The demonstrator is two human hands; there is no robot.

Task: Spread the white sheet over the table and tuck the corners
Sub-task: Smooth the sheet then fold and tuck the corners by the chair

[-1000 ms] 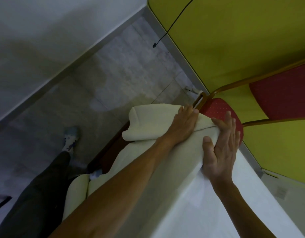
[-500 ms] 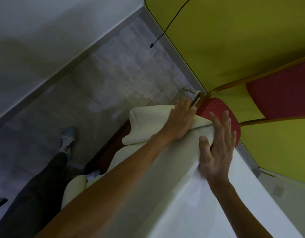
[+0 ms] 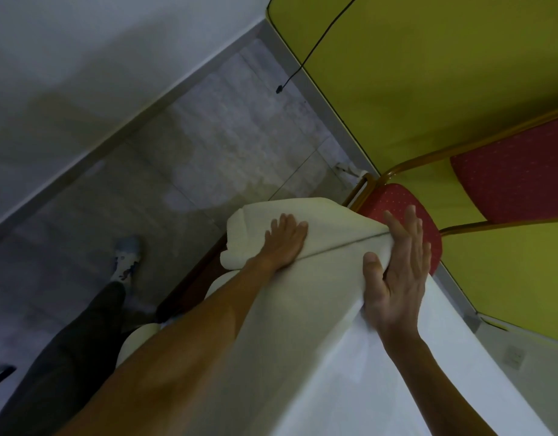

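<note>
The sheet (image 3: 318,297) lies over the table (image 3: 193,278). The left hand (image 3: 285,243) and right hand (image 3: 397,262) press flat on it, apart, at one corner. That corner looks half tucked.

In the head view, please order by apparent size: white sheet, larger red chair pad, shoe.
1. white sheet
2. larger red chair pad, cut off by the frame
3. shoe, farther from the camera
</note>
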